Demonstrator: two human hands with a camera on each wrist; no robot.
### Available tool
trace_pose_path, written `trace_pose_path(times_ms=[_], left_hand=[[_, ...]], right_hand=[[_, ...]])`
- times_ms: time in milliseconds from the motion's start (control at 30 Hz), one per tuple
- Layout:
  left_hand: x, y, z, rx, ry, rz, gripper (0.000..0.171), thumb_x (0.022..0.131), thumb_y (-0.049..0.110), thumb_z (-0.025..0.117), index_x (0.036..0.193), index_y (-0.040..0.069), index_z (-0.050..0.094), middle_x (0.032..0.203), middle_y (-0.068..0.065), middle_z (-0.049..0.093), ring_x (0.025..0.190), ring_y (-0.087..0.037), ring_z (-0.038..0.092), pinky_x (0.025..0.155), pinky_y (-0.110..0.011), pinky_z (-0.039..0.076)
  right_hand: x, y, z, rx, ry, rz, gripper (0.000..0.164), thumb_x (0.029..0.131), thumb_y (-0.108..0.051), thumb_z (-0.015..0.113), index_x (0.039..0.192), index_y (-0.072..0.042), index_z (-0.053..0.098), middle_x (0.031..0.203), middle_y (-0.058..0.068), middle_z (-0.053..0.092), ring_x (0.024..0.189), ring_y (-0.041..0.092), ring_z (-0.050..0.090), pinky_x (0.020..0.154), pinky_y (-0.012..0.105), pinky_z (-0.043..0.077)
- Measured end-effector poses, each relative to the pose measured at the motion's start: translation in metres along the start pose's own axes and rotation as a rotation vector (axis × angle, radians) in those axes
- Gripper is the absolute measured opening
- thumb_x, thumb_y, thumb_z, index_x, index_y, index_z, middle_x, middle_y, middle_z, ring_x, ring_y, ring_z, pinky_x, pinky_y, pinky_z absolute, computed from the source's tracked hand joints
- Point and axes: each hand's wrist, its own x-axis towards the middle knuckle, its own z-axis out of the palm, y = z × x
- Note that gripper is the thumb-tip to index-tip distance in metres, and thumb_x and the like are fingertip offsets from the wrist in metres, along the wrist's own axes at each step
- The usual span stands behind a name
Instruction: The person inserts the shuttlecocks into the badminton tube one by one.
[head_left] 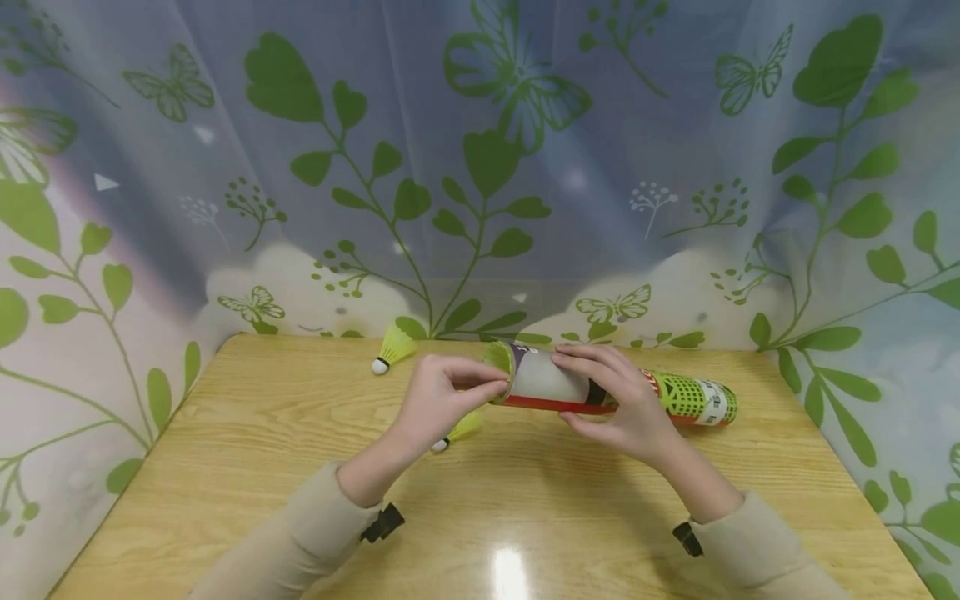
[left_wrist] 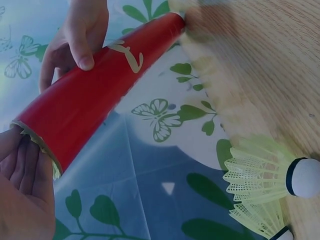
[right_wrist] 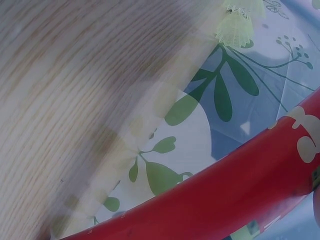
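Note:
A long shuttlecock tube (head_left: 551,379), red with grey and green printed parts, is held nearly level above the table, its mouth to the left. My right hand (head_left: 622,400) grips its middle, fingers over the top and thumb below. At the mouth my left hand (head_left: 442,396) has its fingertips just inside the rim. They appear to pinch the jagged, pale yellow skirt edge of a shuttlecock (left_wrist: 56,171), mostly hidden in the tube. Two yellow shuttlecocks with white heads lie on the table: one far left (head_left: 393,348), the other (head_left: 461,429) partly behind the left hand.
The wooden table (head_left: 262,433) runs back to a curtain (head_left: 420,167) printed with green leaves and butterflies. More of this cloth hangs at both sides. Black straps (head_left: 384,523) show at the cuffs.

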Motion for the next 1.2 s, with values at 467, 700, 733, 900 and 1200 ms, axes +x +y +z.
trace_pose_path(times_ms=[467, 700, 733, 900, 1200], left_hand=[[0.001, -0.002, -0.01, 0.033, -0.098, 0.055, 0.01, 0.084, 0.013, 0.072, 0.093, 0.012, 0.076, 0.089, -0.001, 0.074, 0.078, -0.009, 0.069, 0.071, -0.029, 0.058], [0.002, -0.002, -0.008, -0.03, -0.064, 0.018, 0.008, 0.082, 0.014, 0.074, 0.089, 0.012, 0.077, 0.085, -0.003, 0.074, 0.074, -0.012, 0.069, 0.069, -0.031, 0.058], [0.002, -0.002, -0.007, -0.037, -0.061, 0.016, 0.008, 0.082, 0.013, 0.074, 0.089, 0.011, 0.077, 0.084, -0.004, 0.074, 0.074, -0.012, 0.069, 0.069, -0.03, 0.058], [0.002, -0.002, -0.004, -0.042, -0.051, -0.001, 0.007, 0.081, 0.011, 0.074, 0.087, 0.009, 0.076, 0.083, -0.006, 0.074, 0.073, -0.012, 0.069, 0.068, -0.03, 0.058], [0.0, -0.001, -0.004, -0.026, -0.077, 0.009, 0.009, 0.082, 0.013, 0.074, 0.09, 0.011, 0.076, 0.085, -0.003, 0.074, 0.074, -0.011, 0.069, 0.069, -0.03, 0.058]], right_hand=[[0.001, 0.003, -0.001, 0.026, 0.022, -0.023, 0.066, 0.066, -0.009, 0.08, 0.129, -0.008, 0.057, 0.13, 0.014, 0.056, 0.118, 0.029, 0.051, 0.099, 0.017, 0.04], [0.0, 0.004, -0.001, 0.055, 0.018, -0.019, 0.065, 0.067, -0.007, 0.079, 0.129, -0.006, 0.057, 0.129, 0.016, 0.055, 0.119, 0.029, 0.05, 0.098, 0.017, 0.041], [0.0, 0.004, -0.001, 0.056, 0.018, -0.019, 0.065, 0.067, -0.007, 0.079, 0.129, -0.006, 0.057, 0.13, 0.016, 0.055, 0.119, 0.028, 0.05, 0.098, 0.017, 0.041], [0.0, 0.005, 0.0, 0.069, 0.023, -0.031, 0.067, 0.065, -0.005, 0.081, 0.128, -0.004, 0.057, 0.129, 0.017, 0.055, 0.119, 0.03, 0.05, 0.098, 0.017, 0.041], [-0.001, 0.005, -0.002, 0.05, 0.021, -0.03, 0.07, 0.062, -0.007, 0.083, 0.127, -0.005, 0.058, 0.129, 0.017, 0.055, 0.119, 0.03, 0.05, 0.1, 0.018, 0.039]])
